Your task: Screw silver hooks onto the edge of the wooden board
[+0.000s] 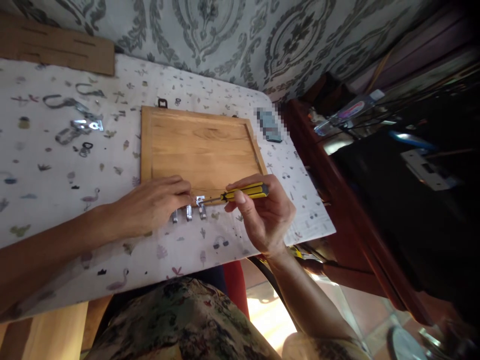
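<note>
My right hand [264,212] is closed around the yellow and black handle of a screwdriver [245,192]. Its thin shaft points left, and the tip meets a small shiny metal fitting [200,200] on the near edge of a framed wooden panel [202,145]. Narrow metal pieces [189,213] stick out from that edge toward me, side by side. My left hand [163,200] rests over the same edge, left of the fitting, with its fingers bent together beside the metal. What lies under those fingertips is hidden.
Loose metal clasps [84,125] and a small black ring-like part [86,148] lie left on the patterned tablecloth [56,195]. Cardboard [75,50] is at the back left. A blurred phone-like object [269,125] lies right of the panel. A dark red cabinet [337,200] with a plastic bottle [348,112] borders the table.
</note>
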Demonstrator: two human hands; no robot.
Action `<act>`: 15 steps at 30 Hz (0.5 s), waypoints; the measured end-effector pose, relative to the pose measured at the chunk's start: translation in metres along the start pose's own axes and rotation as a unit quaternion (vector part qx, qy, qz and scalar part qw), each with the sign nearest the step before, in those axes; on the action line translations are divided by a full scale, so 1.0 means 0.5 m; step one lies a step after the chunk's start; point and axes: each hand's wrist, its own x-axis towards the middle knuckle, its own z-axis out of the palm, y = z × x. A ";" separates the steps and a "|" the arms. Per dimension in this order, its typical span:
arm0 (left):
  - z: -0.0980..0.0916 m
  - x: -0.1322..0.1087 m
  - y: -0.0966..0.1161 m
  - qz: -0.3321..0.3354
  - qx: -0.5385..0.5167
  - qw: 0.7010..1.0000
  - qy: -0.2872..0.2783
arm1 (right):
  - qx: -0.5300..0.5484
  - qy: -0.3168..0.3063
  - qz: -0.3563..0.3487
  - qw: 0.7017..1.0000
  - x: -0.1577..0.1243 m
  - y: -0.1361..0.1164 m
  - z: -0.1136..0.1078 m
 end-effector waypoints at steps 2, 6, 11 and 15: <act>-0.003 0.002 0.002 -0.006 0.001 1.000 -0.003 | -0.003 -0.009 -0.012 1.000 0.000 0.004 -0.001; -0.003 0.002 0.001 -0.002 -0.006 1.000 0.000 | -0.014 -0.039 -0.046 0.998 0.007 0.006 -0.002; 0.003 -0.002 -0.003 -0.009 -0.008 1.000 -0.001 | 0.021 -0.062 -0.011 0.998 0.022 -0.005 -0.007; 0.005 -0.003 -0.003 -0.017 -0.022 1.000 0.000 | 0.080 -0.138 0.010 0.987 0.030 -0.012 -0.021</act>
